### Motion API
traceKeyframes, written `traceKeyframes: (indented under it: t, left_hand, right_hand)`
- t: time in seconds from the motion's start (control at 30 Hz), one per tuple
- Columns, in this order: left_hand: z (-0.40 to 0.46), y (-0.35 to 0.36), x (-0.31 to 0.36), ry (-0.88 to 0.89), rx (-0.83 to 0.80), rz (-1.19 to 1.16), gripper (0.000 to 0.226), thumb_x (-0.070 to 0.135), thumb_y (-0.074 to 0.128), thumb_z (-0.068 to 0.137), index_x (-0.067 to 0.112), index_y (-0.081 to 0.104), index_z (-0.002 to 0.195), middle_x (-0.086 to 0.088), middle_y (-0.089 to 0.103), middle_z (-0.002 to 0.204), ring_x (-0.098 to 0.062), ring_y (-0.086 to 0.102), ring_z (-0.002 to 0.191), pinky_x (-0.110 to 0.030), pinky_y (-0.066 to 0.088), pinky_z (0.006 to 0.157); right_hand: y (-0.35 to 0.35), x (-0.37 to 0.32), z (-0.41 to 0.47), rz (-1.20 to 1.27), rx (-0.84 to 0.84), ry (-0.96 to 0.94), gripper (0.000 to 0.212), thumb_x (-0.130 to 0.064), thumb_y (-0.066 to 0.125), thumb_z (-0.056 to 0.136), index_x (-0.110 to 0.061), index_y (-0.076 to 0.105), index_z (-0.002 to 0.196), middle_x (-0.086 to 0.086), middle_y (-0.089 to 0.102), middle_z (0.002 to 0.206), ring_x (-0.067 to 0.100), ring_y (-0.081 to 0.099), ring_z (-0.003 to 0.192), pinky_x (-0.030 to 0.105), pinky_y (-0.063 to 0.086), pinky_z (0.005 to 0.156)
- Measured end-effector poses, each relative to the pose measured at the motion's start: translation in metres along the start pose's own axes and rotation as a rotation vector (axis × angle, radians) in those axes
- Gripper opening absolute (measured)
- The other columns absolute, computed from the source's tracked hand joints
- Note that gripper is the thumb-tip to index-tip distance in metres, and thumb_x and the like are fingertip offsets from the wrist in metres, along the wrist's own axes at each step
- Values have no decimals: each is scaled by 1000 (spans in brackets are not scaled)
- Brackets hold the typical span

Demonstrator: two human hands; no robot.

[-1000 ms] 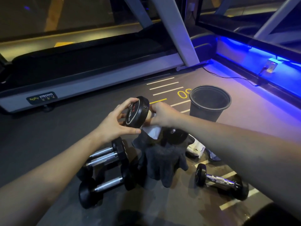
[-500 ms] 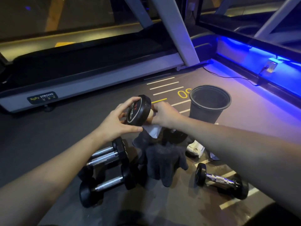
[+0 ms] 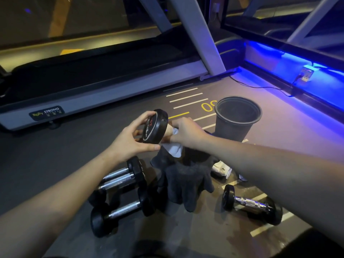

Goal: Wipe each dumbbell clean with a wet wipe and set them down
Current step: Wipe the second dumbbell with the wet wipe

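Holding the black round-headed dumbbell with the red lettering point(image 3: 155, 126) up off the floor, I have my left hand point(image 3: 130, 139) spread wide around its near head, thumb under the rim and fingertips over the top. My right hand point(image 3: 186, 132) is curled round the handle just behind that head, with the crumpled white wet wipe point(image 3: 174, 148) bunched inside the grip and hanging below it, so I judge I am midway through cleaning this one, working on the bar.

Below my left wrist three black dumbbells with chrome handles point(image 3: 119, 190) lie close together, touching one another. Under my right forearm a single black dumbbell with a knurled chrome handle point(image 3: 251, 203) lies well apart from them. Which of these are already wiped I cannot tell; nothing on their surfaces shows it.

A dark grey fleecy cloth point(image 3: 186, 181) is heaped beneath my hands, and a black plastic bucket point(image 3: 238, 119) stands just beyond my right hand. The dumbbell I hold has yet to be set down.
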State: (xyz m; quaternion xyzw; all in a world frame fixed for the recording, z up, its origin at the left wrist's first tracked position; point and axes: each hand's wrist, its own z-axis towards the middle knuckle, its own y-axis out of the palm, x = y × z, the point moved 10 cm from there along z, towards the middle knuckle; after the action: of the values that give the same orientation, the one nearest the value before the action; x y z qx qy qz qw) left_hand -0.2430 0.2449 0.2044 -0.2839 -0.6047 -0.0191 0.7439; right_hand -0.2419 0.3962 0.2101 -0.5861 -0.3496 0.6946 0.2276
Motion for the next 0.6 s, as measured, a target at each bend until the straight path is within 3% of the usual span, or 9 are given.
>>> traceKeyframes:
  t: [0.1, 0.23, 0.33, 0.47, 0.6]
  left_hand:
    - [-3, -1, -2, -8, 3, 20, 99, 13, 97, 60, 48, 49, 139, 8, 50, 143, -21, 65, 118, -35, 52, 103]
    - [-7, -2, -3, -9, 6, 16, 99, 10, 96, 60, 48, 49, 138, 7, 50, 143, -19, 66, 111, -30, 52, 96]
    - [-6, 0, -2, -2, 1, -4, 98, 4, 95, 61, 49, 51, 136, 5, 50, 142, -19, 65, 113, -24, 52, 91]
    - [-2, 5, 5, 22, -10, -28, 97, 0, 92, 62, 47, 53, 137, 3, 49, 143, -20, 65, 118, -22, 52, 95]
    - [0, 9, 11, 37, -32, -11, 97, 3, 93, 62, 45, 53, 139, -1, 49, 145, -20, 63, 121, -26, 52, 100]
  right_hand:
    - [0, 0, 2, -43, -49, -18, 36, -38, 84, 75, -27, 53, 59, -7, 53, 61, 8, 48, 58, 15, 32, 44]
    - [9, 2, 4, -85, -52, -42, 33, -43, 81, 76, -13, 66, 81, 3, 65, 76, 20, 57, 75, 30, 40, 56]
    - [6, 1, 2, -140, -39, -81, 37, -45, 80, 76, -12, 64, 84, 0, 63, 77, 21, 55, 80, 34, 42, 62]
    - [0, 8, -2, -230, -46, -94, 30, -43, 75, 78, -20, 58, 83, -8, 51, 74, 20, 49, 84, 32, 38, 65]
    - [0, 28, -3, -298, -67, -51, 41, -55, 72, 76, -17, 64, 90, -1, 61, 79, 24, 51, 83, 35, 41, 64]
